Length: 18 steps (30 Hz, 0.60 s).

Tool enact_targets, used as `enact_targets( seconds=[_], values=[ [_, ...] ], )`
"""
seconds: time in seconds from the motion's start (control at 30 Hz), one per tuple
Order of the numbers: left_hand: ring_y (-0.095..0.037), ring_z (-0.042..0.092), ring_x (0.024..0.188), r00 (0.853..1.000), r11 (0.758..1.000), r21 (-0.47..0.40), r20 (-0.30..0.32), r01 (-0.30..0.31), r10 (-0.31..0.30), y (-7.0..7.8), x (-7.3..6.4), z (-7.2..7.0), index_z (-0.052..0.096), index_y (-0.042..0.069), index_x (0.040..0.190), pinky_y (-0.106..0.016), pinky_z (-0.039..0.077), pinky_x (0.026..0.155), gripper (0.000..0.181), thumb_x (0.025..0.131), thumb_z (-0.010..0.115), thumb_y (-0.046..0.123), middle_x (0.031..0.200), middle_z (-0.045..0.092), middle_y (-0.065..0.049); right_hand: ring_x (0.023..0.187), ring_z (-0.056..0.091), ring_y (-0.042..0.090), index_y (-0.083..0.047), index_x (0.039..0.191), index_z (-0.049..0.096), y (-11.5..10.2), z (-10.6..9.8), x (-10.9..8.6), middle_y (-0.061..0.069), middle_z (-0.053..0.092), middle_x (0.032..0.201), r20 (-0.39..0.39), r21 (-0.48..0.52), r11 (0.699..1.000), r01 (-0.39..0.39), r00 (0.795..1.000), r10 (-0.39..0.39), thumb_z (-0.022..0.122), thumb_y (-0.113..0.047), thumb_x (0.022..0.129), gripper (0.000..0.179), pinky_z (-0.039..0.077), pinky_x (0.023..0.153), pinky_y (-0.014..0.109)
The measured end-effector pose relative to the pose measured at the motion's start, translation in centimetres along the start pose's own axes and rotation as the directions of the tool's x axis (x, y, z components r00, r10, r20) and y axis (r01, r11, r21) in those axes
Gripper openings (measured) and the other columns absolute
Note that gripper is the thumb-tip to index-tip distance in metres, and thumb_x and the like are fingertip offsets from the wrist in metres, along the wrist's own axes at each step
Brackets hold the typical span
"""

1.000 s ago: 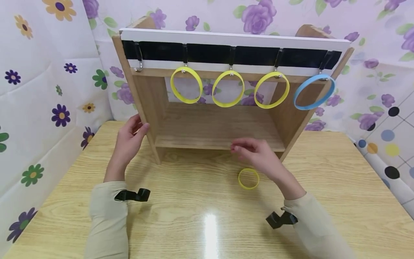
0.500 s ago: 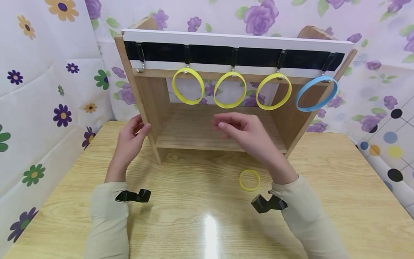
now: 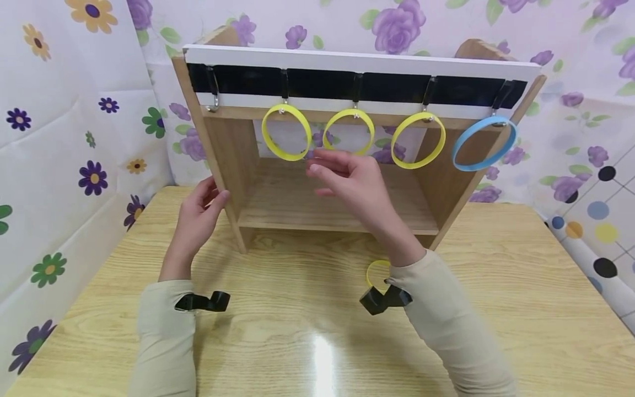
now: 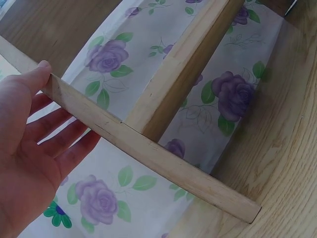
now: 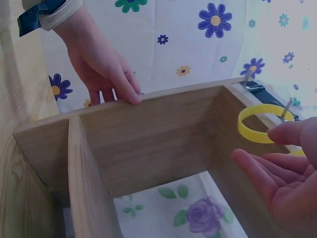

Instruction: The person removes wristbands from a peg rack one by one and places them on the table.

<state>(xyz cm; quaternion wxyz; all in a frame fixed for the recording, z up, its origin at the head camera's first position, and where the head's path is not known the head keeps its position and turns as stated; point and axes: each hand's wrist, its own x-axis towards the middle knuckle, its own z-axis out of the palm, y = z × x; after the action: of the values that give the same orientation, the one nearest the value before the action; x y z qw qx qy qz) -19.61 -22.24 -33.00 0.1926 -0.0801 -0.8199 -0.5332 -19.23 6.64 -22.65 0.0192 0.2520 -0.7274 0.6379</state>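
Yellow ring [image 5: 251, 134], right hand [image 3: 359, 179] near, open shelf [image 3: 278, 193] behind (wood-edged)

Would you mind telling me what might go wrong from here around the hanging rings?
The right hand is close to the leftmost yellow ring, so a clumsy touch might knock it off its hook. The left hand grips the side panel; an uneven pull could shift the rack.
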Motion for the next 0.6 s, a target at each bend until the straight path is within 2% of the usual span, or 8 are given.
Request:
enact_targets(
  seconds=[0.3,0.6],
  values=[
    [-0.031,0.049,0.123,1.000,1.000,0.010,-0.003,-0.001,0.001,0.0,0.2,0.0,0.043,-0.001,0.143,-0.049,0.041,0.101,0.048,0.100,0.054,0.019,0.135,0.051,-0.020,0.097,0.068,0.021,0.007,0.122,0.062,-0.1,1.2,1.0,0.015,0.068,0.111,-0.101,0.113,0.994,-0.013,0.995,0.025,0.072,-0.009,0.088,0.039,0.058,0.074,0.035],
    [-0.033,0.048,0.124,1.000,1.000,0.008,0.002,0.007,-0.007,0.1,0.0,0.1,0.041,-0.001,0.144,-0.050,0.040,0.102,0.049,0.101,0.053,0.020,0.138,0.049,-0.021,0.091,0.069,0.028,0.012,0.108,0.066,-0.4,2.1,1.7,0.020,0.070,0.100,-0.148,0.188,0.982,0.018,0.989,0.010,0.070,-0.001,0.086,0.026,0.058,0.074,0.038]
  ],
)
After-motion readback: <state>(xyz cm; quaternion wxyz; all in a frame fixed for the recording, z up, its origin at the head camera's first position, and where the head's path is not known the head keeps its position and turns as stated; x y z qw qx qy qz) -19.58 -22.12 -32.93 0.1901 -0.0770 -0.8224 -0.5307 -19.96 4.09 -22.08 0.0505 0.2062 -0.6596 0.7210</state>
